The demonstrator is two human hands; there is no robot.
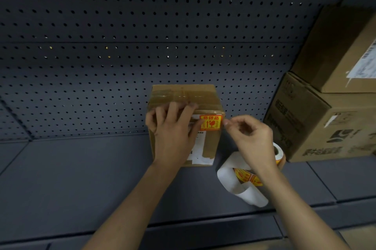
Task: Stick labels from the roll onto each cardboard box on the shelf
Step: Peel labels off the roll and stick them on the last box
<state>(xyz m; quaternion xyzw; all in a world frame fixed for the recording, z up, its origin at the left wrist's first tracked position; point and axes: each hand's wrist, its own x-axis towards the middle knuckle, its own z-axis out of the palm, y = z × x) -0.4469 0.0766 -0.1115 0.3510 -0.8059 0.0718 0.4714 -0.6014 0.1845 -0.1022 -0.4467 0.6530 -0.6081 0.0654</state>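
Note:
A small taped cardboard box (211, 139) stands on the dark shelf (81, 178) against the pegboard back. An orange and yellow label (210, 123) sits on the top right of its front face. My left hand (173, 127) lies over the box's upper left corner, its thumb pressing the label's left edge. My right hand (250, 137) pinches the label's right edge between thumb and forefinger. The label roll (279, 153) rests on the shelf to the right of the box, partly hidden by my right wrist, with white backing strip (242, 186) curling toward the shelf's front edge.
Two larger cardboard boxes are stacked at the right: a lower one (325, 127) with dark print and an upper one (341, 50) bearing a white shipping label. The perforated back panel (142, 35) rises behind. Bare shelf stretches left of the small box.

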